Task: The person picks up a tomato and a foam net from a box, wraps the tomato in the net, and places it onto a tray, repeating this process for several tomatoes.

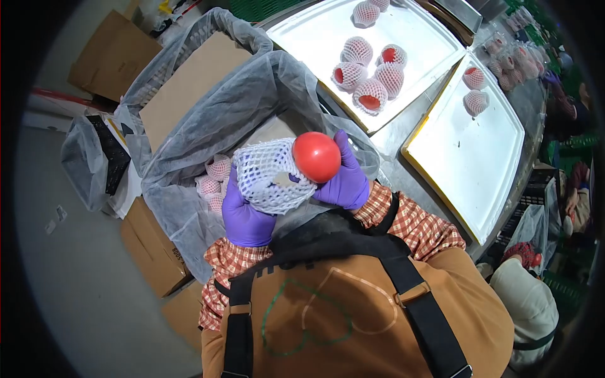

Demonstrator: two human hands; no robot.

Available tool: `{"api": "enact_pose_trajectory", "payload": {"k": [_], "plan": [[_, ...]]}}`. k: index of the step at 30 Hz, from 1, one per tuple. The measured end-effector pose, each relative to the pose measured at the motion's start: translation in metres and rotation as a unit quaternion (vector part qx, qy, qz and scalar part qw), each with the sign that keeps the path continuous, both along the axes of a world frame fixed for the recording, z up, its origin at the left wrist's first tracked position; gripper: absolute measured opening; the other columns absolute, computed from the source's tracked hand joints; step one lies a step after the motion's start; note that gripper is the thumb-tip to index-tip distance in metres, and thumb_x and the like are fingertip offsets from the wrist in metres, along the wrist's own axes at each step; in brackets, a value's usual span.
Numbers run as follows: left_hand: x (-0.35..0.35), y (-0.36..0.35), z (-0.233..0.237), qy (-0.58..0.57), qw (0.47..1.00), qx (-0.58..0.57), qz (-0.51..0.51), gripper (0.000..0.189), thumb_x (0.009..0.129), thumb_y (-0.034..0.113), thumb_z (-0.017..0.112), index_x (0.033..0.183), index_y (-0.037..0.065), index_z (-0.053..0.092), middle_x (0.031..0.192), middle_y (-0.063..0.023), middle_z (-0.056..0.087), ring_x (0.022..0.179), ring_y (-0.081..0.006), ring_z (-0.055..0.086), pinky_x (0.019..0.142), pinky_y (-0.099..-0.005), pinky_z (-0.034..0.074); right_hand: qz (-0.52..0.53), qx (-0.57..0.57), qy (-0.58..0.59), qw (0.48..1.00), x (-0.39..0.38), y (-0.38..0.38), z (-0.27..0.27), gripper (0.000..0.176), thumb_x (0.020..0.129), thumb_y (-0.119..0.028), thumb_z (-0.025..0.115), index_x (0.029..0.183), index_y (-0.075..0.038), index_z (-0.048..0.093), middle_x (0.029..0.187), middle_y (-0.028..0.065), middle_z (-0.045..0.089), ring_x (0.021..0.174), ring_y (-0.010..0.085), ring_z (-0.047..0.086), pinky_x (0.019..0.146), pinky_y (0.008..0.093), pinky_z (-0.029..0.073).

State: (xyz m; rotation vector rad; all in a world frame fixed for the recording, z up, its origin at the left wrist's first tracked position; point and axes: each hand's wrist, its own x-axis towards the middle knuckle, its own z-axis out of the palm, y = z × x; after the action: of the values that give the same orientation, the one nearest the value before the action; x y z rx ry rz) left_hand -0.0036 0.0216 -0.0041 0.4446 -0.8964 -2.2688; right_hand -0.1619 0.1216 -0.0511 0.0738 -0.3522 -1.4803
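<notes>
My left hand [250, 217], in a purple glove, is closed on a white foam net sleeve [268, 173], which is spread wide with a gap in its mesh. A smooth, round red fruit [316, 157] is gripped in my right hand [348, 178], also gloved in purple. The fruit sits against the right edge of the sleeve, outside most of the mesh. Both hands are over a crate lined with translucent grey plastic [277, 75]. Down inside it, left of my left hand, lie several net-wrapped fruits [214, 186].
A white tray [302, 31] with several net-wrapped red fruits [372, 96] stands ahead. Another white tray [466, 164] at the right holds two wrapped fruits [476, 101]. Cardboard boxes [151, 246] stand at the left. Another person's pale-trousered leg [523, 309] is at far right.
</notes>
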Motion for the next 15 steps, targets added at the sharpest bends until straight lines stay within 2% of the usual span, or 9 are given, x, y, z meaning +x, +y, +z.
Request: {"api": "enact_pose_trajectory", "payload": {"k": [2,4,6,9,10,12,13,14,15], "plan": [[-0.002,-0.004,0.007,0.032,0.999,0.038,-0.017,0.047,0.094,0.005,0.042,0.14,0.001,0.033,0.134,-0.0169,0.046,0.12,-0.0284,0.051,0.103,-0.0435,0.042,-0.022,-0.003,-0.026,0.999,0.0,-0.003,0.003,0.071,0.09,-0.055,0.052,0.139,-0.006,0.036,0.14,0.0137,0.044,0.13,0.0312,0.042,0.108,0.0489,0.033],[-0.009,-0.005,0.02,0.112,0.984,0.133,-0.038,0.048,0.094,0.007,0.042,0.141,0.001,0.032,0.137,-0.0163,0.044,0.124,-0.0291,0.048,0.105,-0.0454,0.039,-0.078,0.145,0.184,0.969,-0.008,-0.003,0.017,0.064,0.09,-0.044,0.059,0.134,-0.002,0.04,0.134,0.017,0.048,0.124,0.0292,0.049,0.1,0.0424,0.044],[-0.008,-0.012,0.019,0.16,0.974,0.141,-0.079,0.052,0.092,0.006,0.041,0.143,0.001,0.031,0.142,-0.0146,0.041,0.132,-0.0284,0.04,0.112,-0.0445,0.029,-0.088,0.171,0.238,0.952,-0.011,-0.003,0.038,0.061,0.09,-0.038,0.062,0.132,0.0,0.042,0.13,0.0171,0.051,0.119,0.0263,0.052,0.098,0.0388,0.046],[-0.019,-0.015,0.016,-0.076,0.996,-0.025,-0.043,0.051,0.084,-0.003,0.05,0.135,0.004,0.043,0.133,-0.0113,0.049,0.12,-0.0225,0.051,0.103,-0.0343,0.039,-0.182,0.201,0.557,0.785,-0.017,-0.012,0.044,0.056,0.085,-0.025,0.068,0.129,0.002,0.045,0.124,0.0135,0.055,0.113,0.0195,0.055,0.098,0.0346,0.046],[-0.022,-0.015,0.014,-0.075,0.996,-0.022,-0.039,0.051,0.084,-0.003,0.05,0.135,0.004,0.043,0.133,-0.0113,0.049,0.12,-0.0225,0.051,0.103,-0.0343,0.039,-0.178,0.201,0.559,0.784,-0.019,-0.015,0.041,0.056,0.085,-0.025,0.068,0.129,0.002,0.045,0.124,0.0135,0.055,0.113,0.0195,0.055,0.098,0.0346,0.046],[-0.026,-0.016,0.012,-0.211,0.903,-0.372,0.046,0.04,0.082,-0.005,0.054,0.122,0.002,0.054,0.125,-0.0091,0.054,0.109,-0.0179,0.056,0.097,-0.0303,0.042,-0.303,0.214,0.729,0.575,-0.02,-0.021,0.043,0.059,0.078,-0.015,0.074,0.127,0.001,0.045,0.125,0.0132,0.054,0.112,0.019,0.056,0.097,0.0338,0.046],[-0.028,-0.02,0.012,-0.214,0.831,-0.504,0.096,0.034,0.078,-0.005,0.058,0.111,0.003,0.059,0.113,-0.0098,0.057,0.102,-0.0189,0.058,0.091,-0.0297,0.045,-0.333,0.224,0.749,0.526,-0.022,-0.021,0.048,0.065,0.071,-0.009,0.079,0.126,0.001,0.045,0.128,0.0142,0.051,0.113,0.0205,0.054,0.098,0.0339,0.045],[-0.032,-0.022,0.018,-0.218,0.832,-0.5,0.101,0.034,0.078,-0.005,0.058,0.111,0.003,0.059,0.113,-0.0098,0.057,0.102,-0.0189,0.058,0.091,-0.0297,0.045,-0.327,0.22,0.752,0.528,-0.026,-0.023,0.046,0.065,0.071,-0.009,0.079,0.126,0.001,0.045,0.128,0.0142,0.051,0.113,0.0205,0.054,0.098,0.0339,0.045],[-0.037,-0.02,0.027,-0.258,0.782,-0.555,0.116,0.035,0.076,-0.004,0.06,0.11,0.003,0.059,0.108,-0.0108,0.057,0.099,-0.0208,0.058,0.088,-0.0306,0.046,-0.39,0.207,0.782,0.439,-0.033,-0.027,0.041,0.066,0.071,-0.009,0.079,0.126,0.001,0.045,0.131,0.0149,0.049,0.115,0.0214,0.053,0.098,0.0339,0.045]]}}
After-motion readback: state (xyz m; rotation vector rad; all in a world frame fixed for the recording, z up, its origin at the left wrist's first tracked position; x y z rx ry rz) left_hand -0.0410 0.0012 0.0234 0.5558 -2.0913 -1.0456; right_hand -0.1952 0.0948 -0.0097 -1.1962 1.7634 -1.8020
